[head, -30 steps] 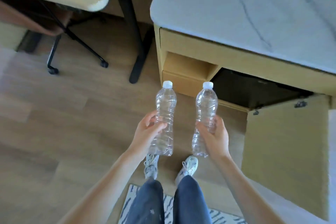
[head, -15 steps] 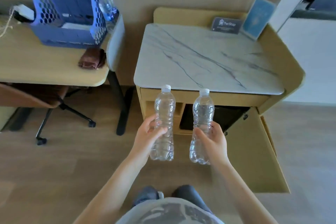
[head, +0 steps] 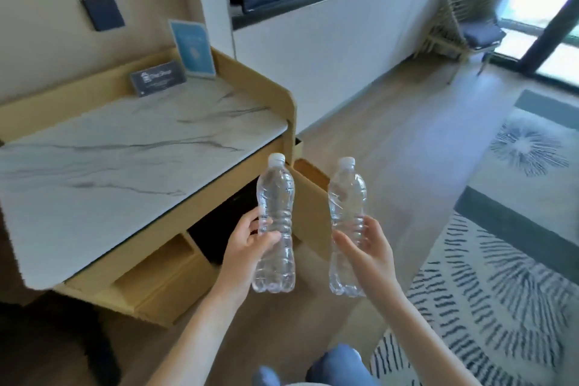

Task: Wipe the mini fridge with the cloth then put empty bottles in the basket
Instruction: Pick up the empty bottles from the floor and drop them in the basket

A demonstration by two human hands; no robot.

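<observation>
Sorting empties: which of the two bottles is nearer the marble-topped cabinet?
The bottle in the left hand, on the cabinet's side; the other bottle, in the right hand, is over floor.

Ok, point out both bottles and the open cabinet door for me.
left bottle (head: 275, 186): head view, clear shoulder below the cap.
right bottle (head: 347, 189): head view, clear shoulder below the cap.
cabinet door (head: 311, 204): head view, wooden face between the bottles.
</observation>
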